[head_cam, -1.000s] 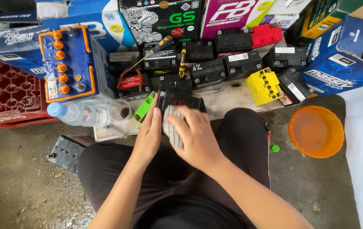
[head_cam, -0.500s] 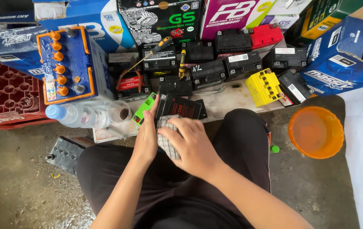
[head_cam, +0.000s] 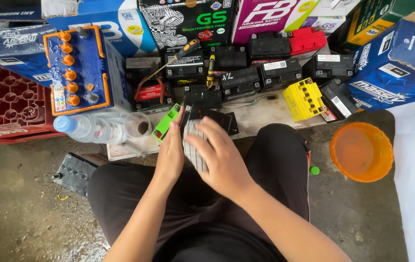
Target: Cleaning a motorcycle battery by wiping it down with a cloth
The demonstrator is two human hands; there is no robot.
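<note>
The grey ribbed pack point(head_cam: 194, 148) is now gripped between left hand point(head_cam: 170, 150) and right hand point(head_cam: 222, 157), drawn nearer than before, off the black battery point(head_cam: 211, 115).

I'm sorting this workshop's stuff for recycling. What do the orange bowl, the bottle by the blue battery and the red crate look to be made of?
Orange bowl: plastic, probably; translucent, uniformly coloured, with a smooth thin rim.
Bottle: clear thin plastic, see-through body with a blue cap.
Red crate: moulded plastic, it seems; a matte, dusty grid of round cells.
</note>
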